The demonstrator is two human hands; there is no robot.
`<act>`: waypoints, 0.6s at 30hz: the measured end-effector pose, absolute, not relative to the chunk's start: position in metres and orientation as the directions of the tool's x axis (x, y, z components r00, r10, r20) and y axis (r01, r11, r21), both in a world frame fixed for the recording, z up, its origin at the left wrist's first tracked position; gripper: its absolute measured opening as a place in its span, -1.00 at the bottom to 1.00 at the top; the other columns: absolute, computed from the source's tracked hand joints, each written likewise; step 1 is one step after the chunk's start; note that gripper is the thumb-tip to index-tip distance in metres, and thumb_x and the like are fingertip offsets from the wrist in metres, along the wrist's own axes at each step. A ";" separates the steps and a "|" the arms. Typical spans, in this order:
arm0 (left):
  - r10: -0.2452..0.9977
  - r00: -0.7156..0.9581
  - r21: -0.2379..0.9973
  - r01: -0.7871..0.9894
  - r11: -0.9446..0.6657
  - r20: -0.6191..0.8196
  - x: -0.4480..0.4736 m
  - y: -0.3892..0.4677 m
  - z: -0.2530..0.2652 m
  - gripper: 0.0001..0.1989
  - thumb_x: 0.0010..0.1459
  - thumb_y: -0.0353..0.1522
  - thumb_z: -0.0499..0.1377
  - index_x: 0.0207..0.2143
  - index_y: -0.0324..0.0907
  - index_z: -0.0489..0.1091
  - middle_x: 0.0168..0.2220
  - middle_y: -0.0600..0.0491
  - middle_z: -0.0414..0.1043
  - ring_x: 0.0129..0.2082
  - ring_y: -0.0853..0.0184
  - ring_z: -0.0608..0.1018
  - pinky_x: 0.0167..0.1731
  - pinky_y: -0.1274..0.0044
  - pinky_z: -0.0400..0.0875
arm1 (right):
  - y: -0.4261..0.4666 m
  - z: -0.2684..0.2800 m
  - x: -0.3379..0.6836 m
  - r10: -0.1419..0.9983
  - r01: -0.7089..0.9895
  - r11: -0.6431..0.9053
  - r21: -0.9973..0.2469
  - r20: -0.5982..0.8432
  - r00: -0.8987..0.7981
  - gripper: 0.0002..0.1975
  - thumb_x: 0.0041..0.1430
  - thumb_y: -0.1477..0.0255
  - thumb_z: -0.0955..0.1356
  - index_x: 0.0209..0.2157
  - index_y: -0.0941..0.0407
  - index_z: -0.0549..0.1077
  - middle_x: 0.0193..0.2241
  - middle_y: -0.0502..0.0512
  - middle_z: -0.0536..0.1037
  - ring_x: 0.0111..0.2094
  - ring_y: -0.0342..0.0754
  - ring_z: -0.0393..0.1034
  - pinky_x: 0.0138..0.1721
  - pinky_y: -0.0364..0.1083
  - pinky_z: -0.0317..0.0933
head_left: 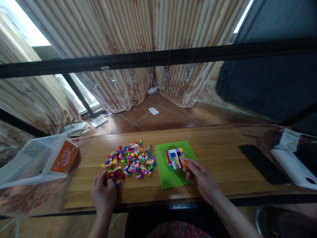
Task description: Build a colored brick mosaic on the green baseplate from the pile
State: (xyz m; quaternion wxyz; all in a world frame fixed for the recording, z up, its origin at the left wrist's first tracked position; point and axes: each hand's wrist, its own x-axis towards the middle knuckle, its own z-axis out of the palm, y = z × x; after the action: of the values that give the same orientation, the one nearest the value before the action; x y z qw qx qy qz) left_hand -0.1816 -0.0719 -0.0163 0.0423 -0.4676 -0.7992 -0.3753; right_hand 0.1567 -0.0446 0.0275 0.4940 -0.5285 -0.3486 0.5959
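My right hand pinches an orange toy brick between thumb and fingers. It is at the right edge of a small multicoloured brick panel, made of white, red, blue, yellow and other bricks. Beneath that panel lies a green studded baseplate. At the near left edge of a loose heap of small coloured bricks is my left hand, its fingers curled inward; whatever they hold, if anything, is hidden. Just right of its thumb lies a blue brick.
A clear plastic box with an orange label stands left of the wooden table. A dark flat panel and a white device lie at the right. A black bar crosses beyond the table, before curtains.
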 end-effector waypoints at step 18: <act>0.711 -0.579 0.574 0.762 0.299 0.398 -0.181 -0.073 -0.017 -0.69 0.09 -0.36 0.03 -0.15 -0.20 0.43 -0.10 -0.09 0.46 -0.10 0.16 0.51 -0.04 0.32 0.39 | -0.006 0.009 0.161 0.897 0.713 0.410 -0.569 0.394 -0.202 -0.73 0.25 0.25 0.26 -0.13 0.00 0.51 -0.07 0.16 0.46 -0.04 0.07 0.34 -0.04 0.09 0.28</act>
State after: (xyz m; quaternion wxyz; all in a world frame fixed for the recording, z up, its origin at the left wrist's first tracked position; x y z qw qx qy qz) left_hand -0.1809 -0.0732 -0.0166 0.0336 -0.4574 -0.8054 -0.3756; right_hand 0.1608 -0.0056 0.0093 0.3487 -0.5268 -0.7638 0.1321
